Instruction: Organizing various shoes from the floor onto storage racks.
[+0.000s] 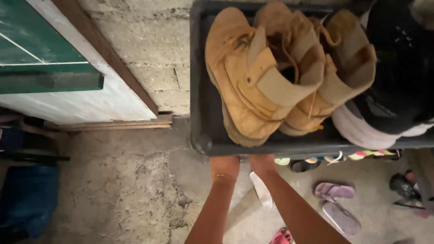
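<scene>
Both forearms reach forward and down, side by side, under the front edge of the dark shelf (201,117). The left hand (224,165) and the right hand (262,162) show only their backs and wrists; the fingers are hidden beneath the shelf, so I cannot tell whether they are open, closed or gripping anything. The left wrist wears a thin bracelet (224,176). The two hands are near each other, almost touching.

On the shelf, directly above the hands, stand two tan boots: the left boot (244,77) and the right boot (325,81), pressed against each other. Each leans with its sole toward the shelf's front edge and its open top up and to the right; the long axis runs from lower left to upper right. To the right of the boots on the same shelf sits one black-and-white shoe (389,90).

On the concrete floor (122,194) below the shelf's right part lie two purple slippers (337,203), one white slipper (261,190) just beside the right forearm, and one pink sandal (282,237).
</scene>
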